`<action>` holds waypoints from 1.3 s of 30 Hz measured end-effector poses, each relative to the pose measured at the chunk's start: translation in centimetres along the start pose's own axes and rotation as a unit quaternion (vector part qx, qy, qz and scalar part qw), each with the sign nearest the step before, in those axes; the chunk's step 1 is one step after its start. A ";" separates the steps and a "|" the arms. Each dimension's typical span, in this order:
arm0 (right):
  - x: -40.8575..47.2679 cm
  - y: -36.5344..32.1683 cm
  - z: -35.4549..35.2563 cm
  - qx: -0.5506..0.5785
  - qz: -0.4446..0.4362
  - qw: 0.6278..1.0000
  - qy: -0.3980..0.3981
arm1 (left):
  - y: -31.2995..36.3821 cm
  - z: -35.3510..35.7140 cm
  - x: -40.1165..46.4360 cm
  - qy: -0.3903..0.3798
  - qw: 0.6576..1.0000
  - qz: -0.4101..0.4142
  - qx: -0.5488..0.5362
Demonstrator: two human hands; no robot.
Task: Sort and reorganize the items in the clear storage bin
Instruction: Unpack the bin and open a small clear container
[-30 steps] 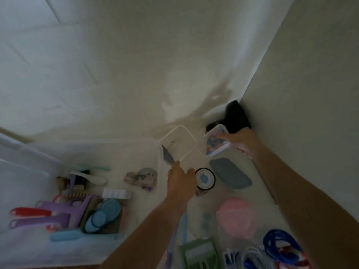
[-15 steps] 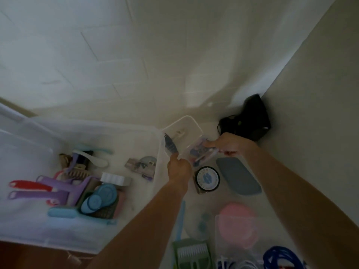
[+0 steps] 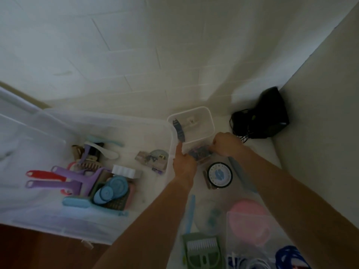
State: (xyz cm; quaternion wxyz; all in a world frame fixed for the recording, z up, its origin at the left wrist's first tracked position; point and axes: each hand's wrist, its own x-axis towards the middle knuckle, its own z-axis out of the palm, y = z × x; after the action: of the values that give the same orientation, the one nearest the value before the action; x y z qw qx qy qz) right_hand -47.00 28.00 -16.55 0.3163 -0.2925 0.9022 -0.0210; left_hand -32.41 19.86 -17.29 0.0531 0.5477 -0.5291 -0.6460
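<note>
- Clear storage bin (image 3: 58, 136) sits at the left of the frame on the pale floor, lid off; inside lie purple and red handled tools (image 3: 58, 179), a blue brush (image 3: 77, 201), a white block (image 3: 126, 170) and a small card packet (image 3: 153, 158).
- Just beside the bin's right wall, centre frame, stands a small clear container (image 3: 194, 123) with a dark blue strip (image 3: 179, 131) leaning inside.
- Left hand (image 3: 184, 164) and right hand (image 3: 227, 146) meet at the container's near edge over a small packet of coloured bits (image 3: 200, 154). Left grip: blurred, cannot tell what it closes on. Right grip: fingers curled, seemingly pinched on the packet.
- Step in hand, by my reading: loading small loose items into the little container.
- Next move calls for tipping or seating the packet inside without knocking the container over.
- Round dial (image 3: 219, 175), pink lid (image 3: 250, 220) and green comb tool (image 3: 204, 251) wait at the lower right.
</note>
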 end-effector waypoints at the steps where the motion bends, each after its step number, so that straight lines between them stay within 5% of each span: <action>1: -0.3 -0.2 -0.4 -0.008 0.008 1.000 0.011 | 0.2 0.1 -0.4 -0.005 1.000 0.004 0.005; 3: -2.0 -0.8 -1.6 0.021 0.008 0.999 0.043 | 1.3 0.0 -2.4 -0.025 0.999 0.024 0.009; 6: -7.5 -3.3 -3.7 0.207 -0.003 0.974 0.096 | 3.1 -1.8 -6.1 -0.096 0.990 0.104 0.022; 13: -20.9 -11.5 -1.7 0.608 -0.093 0.785 0.069 | 5.4 -14.6 -11.9 -0.146 0.960 0.228 0.071; 21: -21.7 -14.9 7.3 0.695 0.148 0.684 0.164 | 2.3 -29.2 -4.0 -0.092 0.913 0.209 0.337; 23: -18.4 -15.2 10.1 0.650 0.208 0.706 0.189 | 2.0 -30.0 -2.6 -0.100 0.896 0.218 0.374; 27: -13.2 -15.2 13.9 0.453 0.249 0.839 0.168 | 2.2 -29.8 -0.5 -0.143 0.869 0.255 0.400; 32: -10.7 -14.2 15.2 0.403 0.292 0.851 0.166 | 2.2 -30.3 2.5 -0.095 0.853 0.279 0.431; 39: -10.0 -13.6 16.7 0.331 0.259 0.889 0.183 | 1.8 -31.3 4.5 -0.097 0.775 0.343 0.521</action>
State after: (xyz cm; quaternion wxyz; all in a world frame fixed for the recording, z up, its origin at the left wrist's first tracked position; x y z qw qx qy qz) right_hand -23.96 24.67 -21.27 0.2180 0.0821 0.9285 -0.2892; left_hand -11.21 -3.42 -13.89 -0.0737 0.2079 -0.9400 -0.2602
